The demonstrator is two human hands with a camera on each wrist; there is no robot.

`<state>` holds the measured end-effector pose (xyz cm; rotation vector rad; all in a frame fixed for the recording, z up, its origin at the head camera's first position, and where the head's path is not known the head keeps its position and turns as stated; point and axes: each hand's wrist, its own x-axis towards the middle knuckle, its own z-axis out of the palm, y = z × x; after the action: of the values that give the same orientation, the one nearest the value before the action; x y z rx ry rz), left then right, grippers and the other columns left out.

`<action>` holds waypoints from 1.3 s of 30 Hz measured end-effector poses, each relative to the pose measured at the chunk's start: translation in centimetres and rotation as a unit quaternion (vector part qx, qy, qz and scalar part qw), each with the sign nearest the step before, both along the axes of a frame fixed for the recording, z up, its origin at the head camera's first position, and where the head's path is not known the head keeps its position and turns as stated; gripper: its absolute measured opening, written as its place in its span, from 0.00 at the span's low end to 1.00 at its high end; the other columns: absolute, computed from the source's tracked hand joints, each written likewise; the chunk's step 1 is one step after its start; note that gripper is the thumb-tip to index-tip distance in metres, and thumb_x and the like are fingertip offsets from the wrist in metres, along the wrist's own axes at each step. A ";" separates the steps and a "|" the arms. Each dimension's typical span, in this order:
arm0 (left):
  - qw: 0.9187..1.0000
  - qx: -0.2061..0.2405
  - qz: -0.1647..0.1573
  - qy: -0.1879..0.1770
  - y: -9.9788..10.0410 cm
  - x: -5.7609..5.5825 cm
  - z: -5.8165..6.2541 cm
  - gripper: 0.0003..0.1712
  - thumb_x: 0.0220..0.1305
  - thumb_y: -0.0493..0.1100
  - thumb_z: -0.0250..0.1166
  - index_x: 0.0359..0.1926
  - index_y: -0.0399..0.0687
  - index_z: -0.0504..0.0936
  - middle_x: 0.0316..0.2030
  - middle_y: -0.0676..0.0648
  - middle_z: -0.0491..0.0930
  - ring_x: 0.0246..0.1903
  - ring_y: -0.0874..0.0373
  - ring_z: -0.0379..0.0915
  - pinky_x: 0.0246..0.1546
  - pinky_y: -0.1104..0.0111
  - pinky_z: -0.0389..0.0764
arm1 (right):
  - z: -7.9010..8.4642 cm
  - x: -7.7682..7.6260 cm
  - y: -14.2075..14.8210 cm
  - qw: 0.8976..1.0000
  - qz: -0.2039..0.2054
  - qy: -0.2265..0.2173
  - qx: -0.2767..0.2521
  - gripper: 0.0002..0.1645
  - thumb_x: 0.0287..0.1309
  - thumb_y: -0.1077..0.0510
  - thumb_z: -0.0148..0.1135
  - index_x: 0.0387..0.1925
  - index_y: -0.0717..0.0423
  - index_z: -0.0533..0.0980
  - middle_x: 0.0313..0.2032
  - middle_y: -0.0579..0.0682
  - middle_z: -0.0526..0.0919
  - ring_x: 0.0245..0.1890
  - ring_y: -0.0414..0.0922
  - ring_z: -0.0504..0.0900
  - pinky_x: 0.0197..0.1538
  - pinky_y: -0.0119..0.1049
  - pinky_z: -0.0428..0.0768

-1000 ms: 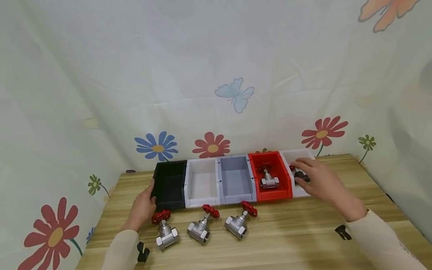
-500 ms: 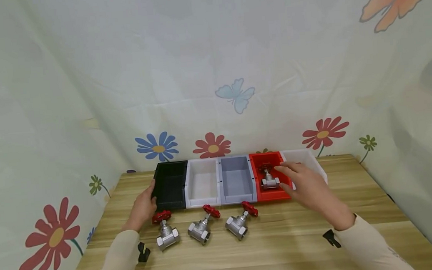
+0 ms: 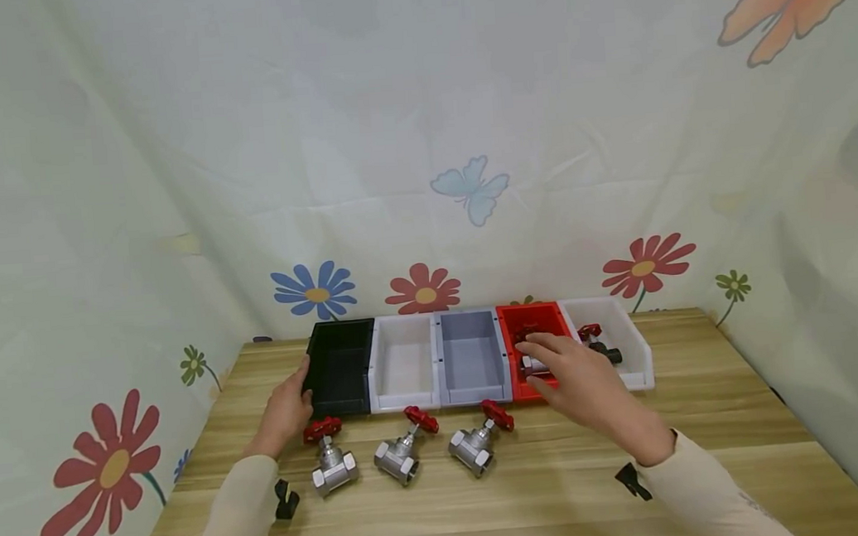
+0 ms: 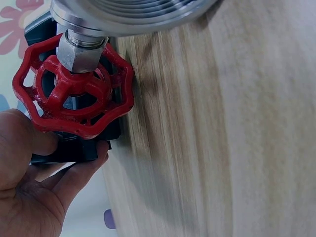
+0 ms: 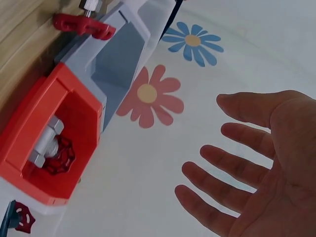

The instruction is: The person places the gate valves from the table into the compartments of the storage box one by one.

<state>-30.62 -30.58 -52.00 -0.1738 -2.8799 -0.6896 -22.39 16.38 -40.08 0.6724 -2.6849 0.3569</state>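
Observation:
My left hand (image 3: 284, 411) holds the left side of the black bin (image 3: 343, 400); in the left wrist view its thumb and fingertips are at the bin's edge. A gate valve with a red handwheel (image 4: 74, 111) is close by that hand. My right hand (image 3: 582, 382) hangs over the red bin (image 3: 545, 388), its fingers spread and relaxed, nothing in them. It partly hides the silver valve (image 5: 47, 143) lying in that bin. In the right white bin (image 3: 634, 378) lies a dark-bodied valve (image 3: 605, 351) with a red handwheel.
Left of the red bin stand a grey bin (image 3: 475, 396) and another white bin (image 3: 406, 401). In front of the row, silver valves (image 3: 398, 459) with red handwheels lie on the wooden table (image 3: 549, 492). A flower-patterned cloth (image 3: 420, 136) hangs behind.
My right hand has moved left from the right white bin to over the red bin, uncovering the dark-bodied valve. My left hand has stayed at the black bin.

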 end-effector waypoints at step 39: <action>1.000 0.011 -0.004 0.006 0.1 0.0 -0.1 0.39 0.66 0.30 0.55 0.75 0.35 0.51 0.66 0.26 0.64 0.62 0.32 0.67 0.61 0.43 0.70 | -4.8 1.7 -5.8 0.991 0.053 -0.126 0.001 0.28 0.56 0.53 0.69 0.60 0.47 0.77 0.58 0.49 0.80 0.57 0.50 0.80 0.54 0.53 0.81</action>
<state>-30.62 -30.46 -52.13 -0.1872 -2.8610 -0.7194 -20.72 10.57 -44.92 0.8238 -2.8922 0.4974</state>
